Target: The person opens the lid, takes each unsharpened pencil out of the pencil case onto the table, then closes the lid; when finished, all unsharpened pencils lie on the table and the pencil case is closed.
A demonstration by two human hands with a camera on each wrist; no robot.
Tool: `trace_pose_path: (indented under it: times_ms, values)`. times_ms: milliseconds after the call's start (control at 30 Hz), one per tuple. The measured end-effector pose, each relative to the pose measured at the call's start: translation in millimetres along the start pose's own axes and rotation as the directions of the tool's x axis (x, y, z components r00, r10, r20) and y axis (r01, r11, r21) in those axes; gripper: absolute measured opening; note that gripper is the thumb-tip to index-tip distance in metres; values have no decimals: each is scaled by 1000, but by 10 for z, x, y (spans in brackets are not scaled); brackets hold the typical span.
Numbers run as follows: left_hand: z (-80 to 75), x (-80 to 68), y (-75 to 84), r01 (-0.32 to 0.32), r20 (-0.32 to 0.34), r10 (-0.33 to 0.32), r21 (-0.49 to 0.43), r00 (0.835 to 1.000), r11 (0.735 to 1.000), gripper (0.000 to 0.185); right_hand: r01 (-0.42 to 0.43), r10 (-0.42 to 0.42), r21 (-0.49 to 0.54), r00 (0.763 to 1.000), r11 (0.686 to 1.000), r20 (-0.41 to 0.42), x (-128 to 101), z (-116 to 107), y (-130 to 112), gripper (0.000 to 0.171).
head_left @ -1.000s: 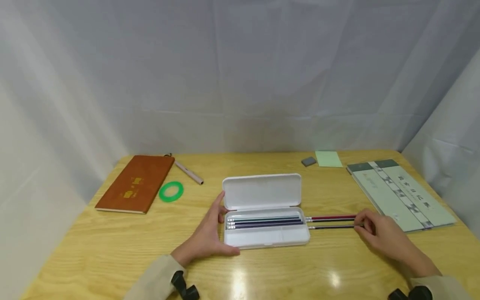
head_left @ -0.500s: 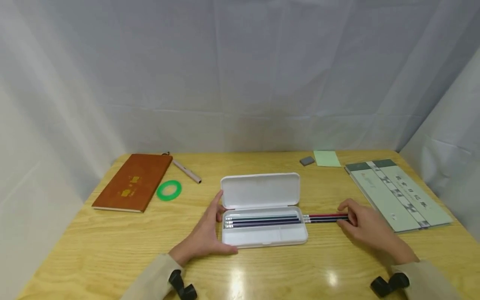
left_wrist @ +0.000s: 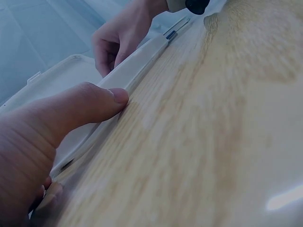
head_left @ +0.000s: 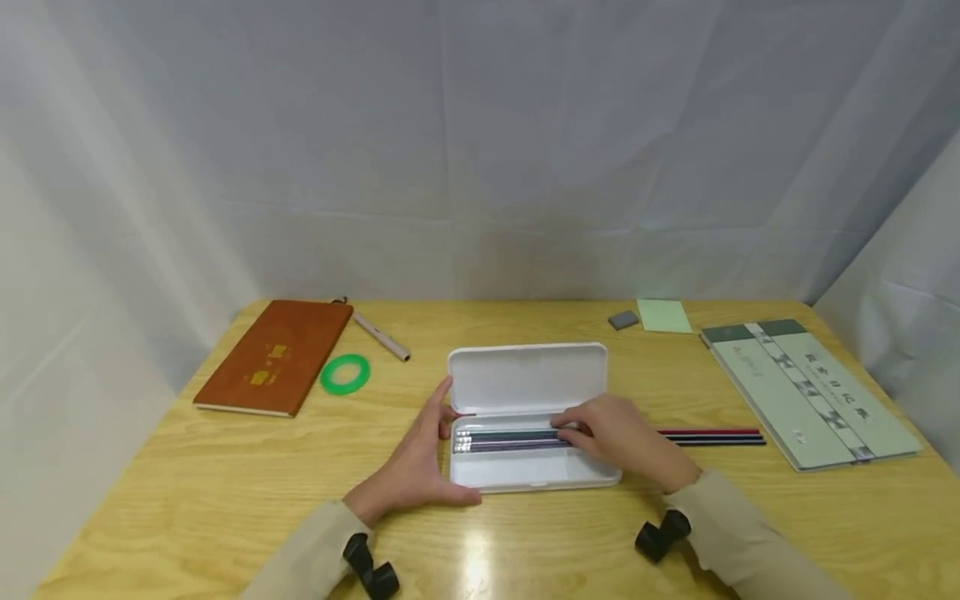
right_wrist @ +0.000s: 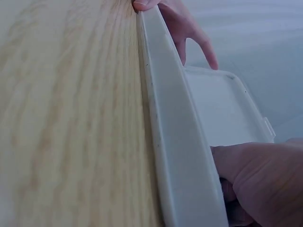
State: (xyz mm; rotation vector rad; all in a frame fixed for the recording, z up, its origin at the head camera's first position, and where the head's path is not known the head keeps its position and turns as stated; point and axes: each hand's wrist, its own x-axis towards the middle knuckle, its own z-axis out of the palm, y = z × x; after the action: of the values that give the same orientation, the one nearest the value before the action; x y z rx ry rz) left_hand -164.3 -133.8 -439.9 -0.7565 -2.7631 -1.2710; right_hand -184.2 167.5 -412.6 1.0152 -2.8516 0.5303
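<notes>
Pencils (head_left: 513,440) lie side by side in the tray of an open white case (head_left: 525,379) at the middle of the worktop (head_left: 187,500), their long axis running left to right, parallel to the case's hinge. The right hand (head_left: 611,433) rests over the right end of the row, fingers curled down onto the pencils; whether it pinches one cannot be told from the head view, and the right wrist view shows only the case wall and knuckles. The left hand (head_left: 420,462) braces the case's left end, thumb along the front wall and fingers relaxed against the side. Two more pencils (head_left: 712,436) lie outside on the worktop just right of the case, in line with those inside and nearer the right hand. A brown notebook (head_left: 273,357), green tape ring (head_left: 345,373) and pen (head_left: 381,336) sit far left.
</notes>
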Motion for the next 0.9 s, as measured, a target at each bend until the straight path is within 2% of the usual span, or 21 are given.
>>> trace_pose_path:
  times_ms: [167, 367, 500, 633, 767, 900]
  values:
    - [-13, 10, 3, -15, -9, 15, 0, 1000, 1000, 146, -64, 64, 1, 998, 998, -9, 34, -24, -51, 5]
    - [-9, 5, 12, -3, 1, 3, -14, 1000, 1000, 146, -72, 72, -41, 997, 997, -6, 26, -25, -88, 8]
    - [7, 0, 14, 1, 4, -1, -5, 1000, 1000, 146, -72, 71, -24, 997, 997, -36, -93, -130, -28, 7]
    - [6, -5, 6, 0, 0, 0, -2, 1000, 1000, 147, -133, 135, 33, 989, 991, -62, -365, -314, 178, 5]
    - [5, -5, 9, 11, 4, -11, -8, 1000, 1000, 148, -237, 243, 70, 967, 969, -82, -784, -485, 477, 3]
    - [3, 0, 20, 17, 11, -17, -7, 1000, 1000, 147, -270, 278, 80, 953, 959, -121, -1197, -615, 752, 7]
